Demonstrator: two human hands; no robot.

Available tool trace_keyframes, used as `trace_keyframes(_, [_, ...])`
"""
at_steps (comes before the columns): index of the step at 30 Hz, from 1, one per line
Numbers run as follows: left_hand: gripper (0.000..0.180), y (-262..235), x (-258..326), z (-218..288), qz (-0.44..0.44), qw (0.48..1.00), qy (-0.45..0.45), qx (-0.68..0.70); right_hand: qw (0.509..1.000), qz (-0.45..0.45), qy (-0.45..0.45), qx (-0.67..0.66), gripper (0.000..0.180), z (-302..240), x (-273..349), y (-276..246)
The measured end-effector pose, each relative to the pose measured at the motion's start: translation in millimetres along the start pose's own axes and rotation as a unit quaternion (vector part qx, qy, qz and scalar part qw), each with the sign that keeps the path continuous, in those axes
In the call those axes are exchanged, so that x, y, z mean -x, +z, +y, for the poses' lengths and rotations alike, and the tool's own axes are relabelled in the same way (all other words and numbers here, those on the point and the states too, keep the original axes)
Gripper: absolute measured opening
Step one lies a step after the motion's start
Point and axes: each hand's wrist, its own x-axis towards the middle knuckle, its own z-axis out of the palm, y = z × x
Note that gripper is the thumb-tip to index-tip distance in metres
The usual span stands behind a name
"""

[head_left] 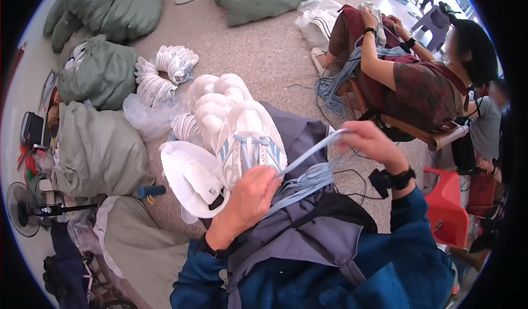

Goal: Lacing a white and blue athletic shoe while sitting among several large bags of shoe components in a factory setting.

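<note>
Between my two hands a light blue shoelace [311, 154] is drawn out over my lap. My left hand [248, 199] is closed on its lower end, right beside a white sneaker upper [248, 127] that has blue lace through its top eyelets. My right hand [371, 144], slightly blurred, pinches the other end, higher and to the right. Below the stretched lace, a bundle of blue shoelaces [308, 183] lies on my grey apron [297, 237]. More white shoe uppers [212, 116] are stacked just behind the front one. A white cap-like piece [192, 180] rests left of my left hand.
Nested white uppers [159, 72] lie on the floor ahead, near green sacks [99, 70]. A small fan [25, 209] stands at left. At right, a co-worker [407, 83] sits on a wooden chair with blue laces, and a red plastic stool [446, 207] is closer to me.
</note>
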Motion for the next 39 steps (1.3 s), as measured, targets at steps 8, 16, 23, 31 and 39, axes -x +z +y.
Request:
trace_keyframes(8, [0.015,1,6,0,0.033,0.999,-0.015,0.009,0.887,0.045,-0.267,0.374,0.032,44,-88,78])
trace_keyframes(16, [0.016,4,9,-6,0.052,0.999,-0.001,0.003,0.727,-0.061,-0.367,0.577,0.015,47,-127,73])
trace_keyframes(23, [0.015,0,7,-6,0.022,0.999,-0.040,0.010,0.855,-0.101,-0.347,0.371,0.011,34,-136,82])
trace_keyframes(31, [0.015,1,6,-9,0.043,0.998,-0.031,0.025,0.908,0.183,-0.227,0.302,0.019,76,-138,93])
trace_keyframes(39, [0.014,-4,14,-7,0.030,0.994,-0.093,0.050,0.969,0.078,-0.119,0.201,0.020,67,-110,83])
